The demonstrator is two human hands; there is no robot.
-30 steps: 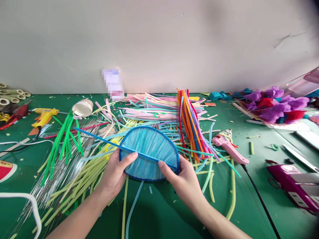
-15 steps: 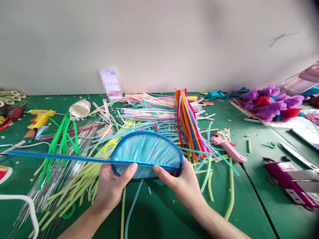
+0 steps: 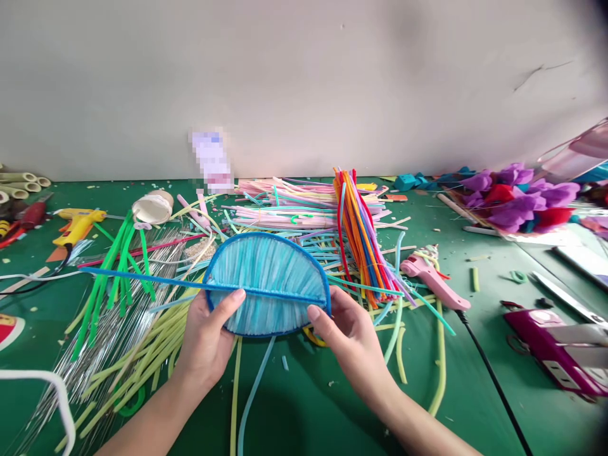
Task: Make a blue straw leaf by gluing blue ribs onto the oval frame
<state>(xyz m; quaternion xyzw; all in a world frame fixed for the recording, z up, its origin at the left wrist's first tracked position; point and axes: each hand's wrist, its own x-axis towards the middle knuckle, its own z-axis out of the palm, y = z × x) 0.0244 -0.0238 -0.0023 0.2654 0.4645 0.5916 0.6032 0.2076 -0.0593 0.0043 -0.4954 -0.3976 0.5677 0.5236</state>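
Note:
Between my hands is a light-blue oval panel [image 3: 270, 259] of fuzzy strands, edged in darker blue. A dark-blue pipe cleaner [image 3: 142, 276] crosses its middle, and its loose length sticks out far to the left. My left hand [image 3: 211, 335] is closed on the panel's left side, thumb pressing on the blue strip. At the right edge, my right hand [image 3: 351, 326] pinches the panel, with its thumb on the front near the strip's right end. The fingers behind the panel are hidden.
An orange-and-red bundle of pipe cleaners [image 3: 363, 240] stands behind the panel. To the right lie a pink glue gun [image 3: 437, 278] and a magenta power strip [image 3: 553, 348]. On the left are a yellow glue gun [image 3: 78, 225], thin metal wires [image 3: 109, 335] and green pipe cleaners [image 3: 118, 259].
The panel has shifted slightly left and tilted, so more of its face below the blue strip shows. The loose pipe cleaner end has moved right and up. Both hands keep their hold.

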